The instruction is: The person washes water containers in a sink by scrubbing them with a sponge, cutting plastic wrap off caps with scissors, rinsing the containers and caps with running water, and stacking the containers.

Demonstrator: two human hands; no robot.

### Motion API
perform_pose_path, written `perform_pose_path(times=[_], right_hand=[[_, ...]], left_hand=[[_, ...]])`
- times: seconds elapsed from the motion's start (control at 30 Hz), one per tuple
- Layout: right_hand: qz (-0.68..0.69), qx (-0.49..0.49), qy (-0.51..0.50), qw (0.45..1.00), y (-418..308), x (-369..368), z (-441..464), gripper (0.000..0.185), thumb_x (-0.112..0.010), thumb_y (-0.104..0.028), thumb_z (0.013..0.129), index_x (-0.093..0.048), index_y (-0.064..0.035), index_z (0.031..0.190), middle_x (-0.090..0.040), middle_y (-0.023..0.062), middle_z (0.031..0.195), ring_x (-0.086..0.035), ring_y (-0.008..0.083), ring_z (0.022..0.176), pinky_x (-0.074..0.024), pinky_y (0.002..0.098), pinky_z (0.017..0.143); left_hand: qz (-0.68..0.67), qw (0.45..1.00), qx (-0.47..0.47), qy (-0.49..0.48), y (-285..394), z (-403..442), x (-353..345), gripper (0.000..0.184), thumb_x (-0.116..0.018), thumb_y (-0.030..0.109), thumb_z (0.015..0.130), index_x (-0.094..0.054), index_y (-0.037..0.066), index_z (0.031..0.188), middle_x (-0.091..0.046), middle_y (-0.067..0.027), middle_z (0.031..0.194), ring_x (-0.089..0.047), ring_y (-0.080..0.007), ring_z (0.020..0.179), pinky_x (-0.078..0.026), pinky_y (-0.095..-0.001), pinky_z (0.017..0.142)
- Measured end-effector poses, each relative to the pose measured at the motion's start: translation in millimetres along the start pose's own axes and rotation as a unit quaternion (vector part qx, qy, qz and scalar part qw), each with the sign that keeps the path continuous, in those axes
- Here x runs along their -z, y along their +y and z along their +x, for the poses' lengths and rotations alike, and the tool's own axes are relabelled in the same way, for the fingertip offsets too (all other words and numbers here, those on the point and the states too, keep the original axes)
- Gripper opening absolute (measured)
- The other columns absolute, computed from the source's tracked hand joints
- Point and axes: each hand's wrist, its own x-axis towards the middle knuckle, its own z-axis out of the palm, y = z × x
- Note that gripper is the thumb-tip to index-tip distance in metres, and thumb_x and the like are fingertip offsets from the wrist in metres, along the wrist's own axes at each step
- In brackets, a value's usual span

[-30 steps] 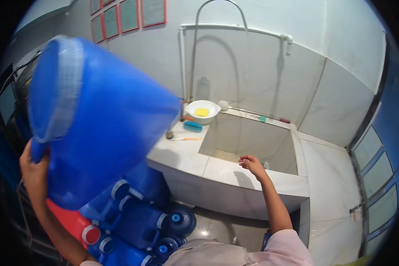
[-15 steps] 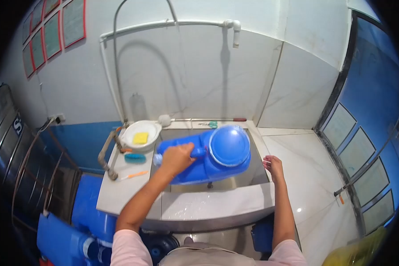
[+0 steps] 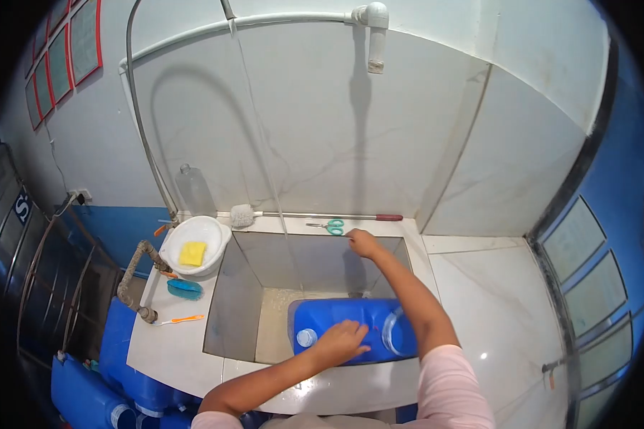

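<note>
A blue plastic water jug [image 3: 336, 311] lies on its side in the sink [image 3: 247, 300], near the front wall. It has a small white cap [image 3: 306, 337] at the left and a wide round mouth with a pale ring at the right. My left hand [image 3: 342, 342] rests over the jug's handle area, fingers loosely stretched and apart, hiding the handle. Beyond the sink's back edge my right hand [image 3: 365, 244] hovers with curled fingers, nothing visible in them. Just left of it lie green-handled scissors [image 3: 334, 227] on the ledge.
A thin water stream [image 3: 268, 161] falls from a hose into the sink. On the left ledge are a white basin [image 3: 218, 239] with a yellow sponge [image 3: 192, 253], a teal brush [image 3: 184, 289] and an orange toothbrush [image 3: 182, 319]. A long-handled brush [image 3: 315, 215] lies behind; blue jugs [image 3: 86, 393] stand lower left.
The blue jug has gone from held above the sink down into it, and the left hand's grip has loosened. My right hand has moved from the sink's right side to its back edge.
</note>
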Motion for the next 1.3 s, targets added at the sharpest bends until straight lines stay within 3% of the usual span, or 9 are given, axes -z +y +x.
perform_pose_path(times=[0.17,0.37,0.53,0.7,0.8,1.03,1.07,1.13,1.3], right_hand=[[-0.057,-0.038,0.005,0.998,18,-60,68,0.021,-0.048,-0.007,0.079,-0.061,-0.0014,0.095,-0.06,0.0171,0.104,-0.057,0.0372,0.097,-0.0492,0.0445,0.082],[-0.086,-0.068,0.038,0.993,16,-75,84,0.023,-0.052,-0.008,0.079,-0.062,-0.0019,0.098,-0.058,0.0193,0.105,-0.057,0.0394,0.093,-0.0488,0.044,0.083],[-0.059,-0.145,-0.042,0.987,18,-50,72,0.022,-0.056,-0.014,0.077,-0.063,0.0008,0.092,-0.059,0.0243,0.103,-0.06,0.0381,0.093,-0.0497,0.0435,0.081],[0.004,-0.127,-0.018,0.992,7,8,30,0.027,-0.058,-0.018,0.076,-0.062,0.0023,0.094,-0.064,0.0226,0.095,-0.062,0.0349,0.092,-0.0495,0.0434,0.078],[0.142,-0.126,0.01,0.982,4,35,-3,0.029,-0.058,-0.019,0.077,-0.06,0.0045,0.094,-0.064,0.0203,0.088,-0.064,0.0298,0.081,-0.05,0.0387,0.071],[0.41,-0.131,-0.007,0.903,-71,91,-111,0.025,-0.055,-0.015,0.079,-0.059,0.0043,0.094,-0.058,0.007,0.076,-0.056,0.0119,0.062,-0.0475,0.0284,0.06],[0.422,-0.139,-0.003,0.896,-86,99,-124,0.024,-0.056,-0.016,0.081,-0.059,0.0037,0.094,-0.058,0.0058,0.075,-0.056,0.0115,0.061,-0.047,0.0275,0.057],[0.432,-0.149,0.005,0.89,-107,99,-141,0.023,-0.056,-0.016,0.082,-0.059,0.0031,0.095,-0.058,0.0047,0.075,-0.055,0.0111,0.059,-0.0465,0.0266,0.055],[0.503,-0.172,-0.058,0.845,-170,104,-175,0.021,-0.063,-0.022,0.085,-0.058,-0.0026,0.09,-0.059,0.0031,0.073,-0.052,0.007,0.056,-0.0416,0.0204,0.047]], left_hand=[[0.028,0.985,-0.07,0.154,-31,-51,47,0.034,-0.065,0.027,0.079,-0.053,0.005,0.102,-0.052,-0.013,0.08,-0.058,-0.0293,0.075,-0.048,-0.0415,0.063],[0.054,0.997,0.033,-0.048,-39,-68,29,0.038,-0.065,0.035,0.078,-0.055,0.004,0.096,-0.057,-0.0142,0.086,-0.06,-0.0259,0.068,-0.049,-0.0361,0.057],[0.032,0.95,0.31,-0.005,-16,-54,14,0.037,-0.058,0.041,0.083,-0.053,0.005,0.084,-0.06,-0.0165,0.063,-0.061,-0.0309,0.058,-0.045,-0.0417,0.046],[-0.121,0.879,0.444,-0.123,-5,-71,33,0.042,-0.056,0.035,0.083,-0.055,0.0,0.105,-0.059,-0.0185,0.064,-0.06,-0.0409,0.073,-0.047,-0.0474,0.073],[-0.098,0.947,0.279,0.122,-4,-76,46,0.038,-0.055,0.021,0.08,-0.051,0.0,0.111,-0.06,-0.0192,0.077,-0.059,-0.0389,0.08,-0.047,-0.0441,0.073],[-0.174,0.886,0.397,-0.166,-9,-81,62,0.046,-0.056,0.007,0.074,-0.046,0.0,0.119,-0.053,-0.0207,0.109,-0.059,-0.0337,0.088,-0.047,-0.0416,0.078],[-0.174,0.886,0.393,-0.171,-4,-79,66,0.046,-0.056,0.007,0.074,-0.046,0.0,0.119,-0.053,-0.0207,0.109,-0.059,-0.0337,0.088,-0.047,-0.0416,0.078],[-0.071,0.971,0.155,0.169,10,-68,67,0.047,-0.065,0.016,0.076,-0.048,0.0,0.116,-0.06,-0.0163,0.093,-0.061,-0.0324,0.078,-0.048,-0.0397,0.072],[-0.195,0.933,0.301,0.026,-7,-65,58,0.044,-0.07,0.024,0.077,-0.049,-0.001,0.107,-0.06,-0.0129,0.087,-0.061,-0.0224,0.077,-0.049,-0.0316,0.069]])
